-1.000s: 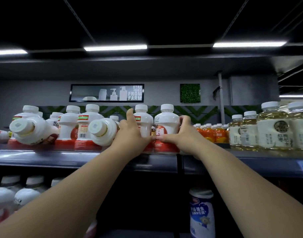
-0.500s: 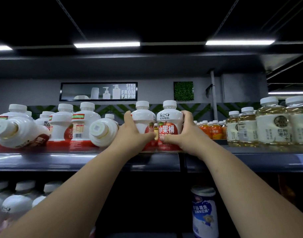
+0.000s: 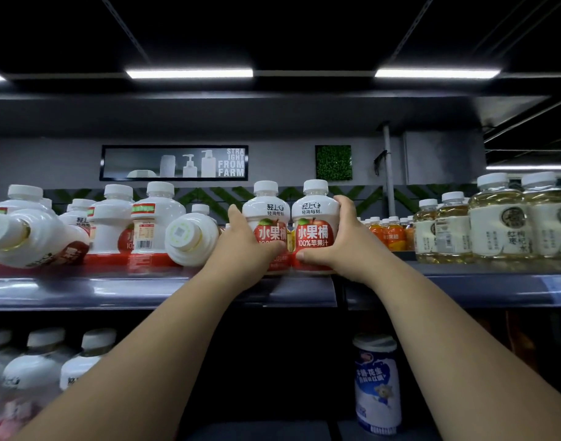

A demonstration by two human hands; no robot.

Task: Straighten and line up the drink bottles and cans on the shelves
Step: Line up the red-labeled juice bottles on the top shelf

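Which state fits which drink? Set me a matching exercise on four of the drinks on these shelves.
Things:
1. right apple juice bottle
2. tipped white bottle
3. pale tea bottle
4. blue-and-white container

States:
a. stands below the top shelf
b. lies over, cap toward the camera
c. upright, gripped by the right hand
d. upright, untouched, toward the right end of that shelf

Pairs: 1-c, 2-b, 3-d, 4-a
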